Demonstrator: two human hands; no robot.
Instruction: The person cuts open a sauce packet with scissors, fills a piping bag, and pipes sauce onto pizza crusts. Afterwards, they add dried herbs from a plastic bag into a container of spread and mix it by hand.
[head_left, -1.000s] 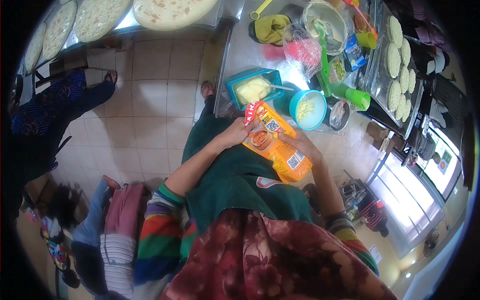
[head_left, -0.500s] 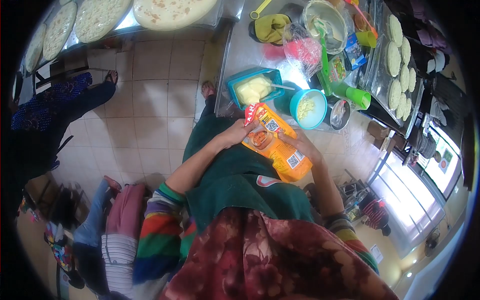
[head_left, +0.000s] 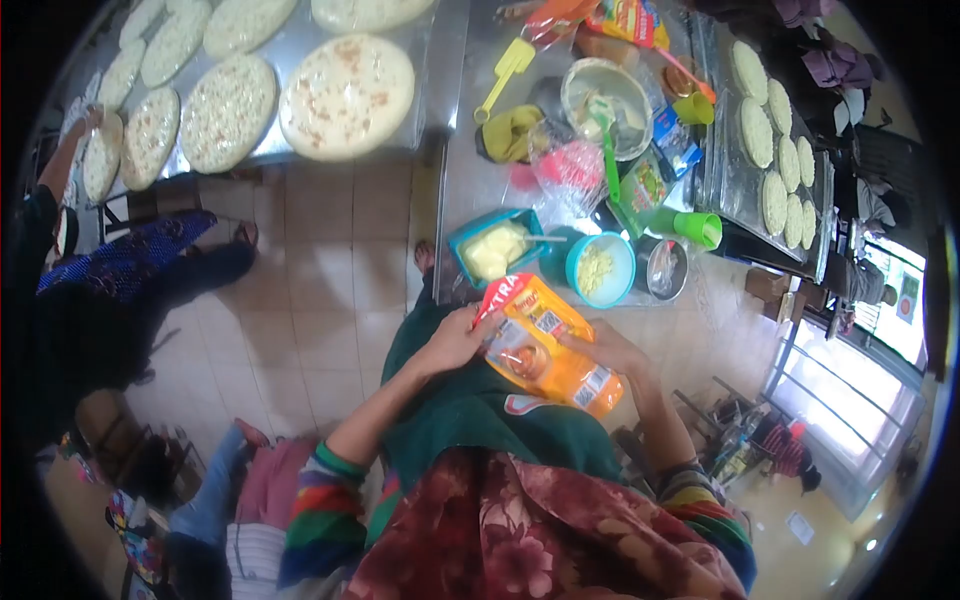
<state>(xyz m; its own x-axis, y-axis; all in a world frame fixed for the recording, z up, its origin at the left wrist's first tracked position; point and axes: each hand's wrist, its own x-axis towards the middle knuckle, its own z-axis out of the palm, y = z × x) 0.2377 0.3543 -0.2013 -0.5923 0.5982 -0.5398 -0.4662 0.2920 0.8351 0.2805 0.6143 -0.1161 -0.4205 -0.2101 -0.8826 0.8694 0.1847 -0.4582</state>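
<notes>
An orange pouch (head_left: 565, 375) with a red-and-white top corner is tilted in front of my green apron. My left hand (head_left: 458, 340) grips its upper left edge, fingers closed. On the right side, my right hand (head_left: 608, 350) pinches the pouch, thumb on its front. Just beyond the pouch, at the table's near edge, are a teal tub (head_left: 458, 238) holding a pale yellow block, a light-blue cup (head_left: 625, 268) with yellowish shreds, and a round metal tin (head_left: 682, 272).
Round flatbreads (head_left: 348, 97) lie on a metal surface at the upper left, more (head_left: 757, 133) on trays at the right. A bowl (head_left: 642, 95), a green cup (head_left: 708, 231) and a yellow scoop (head_left: 515, 60) are on the table. A person (head_left: 95, 300) stands at the left.
The view has tilted up, so the table and flatbreads appear lower and more of them shows. My hands still hold the pouch. At the left, the other person's hand now shows by the flatbreads.
</notes>
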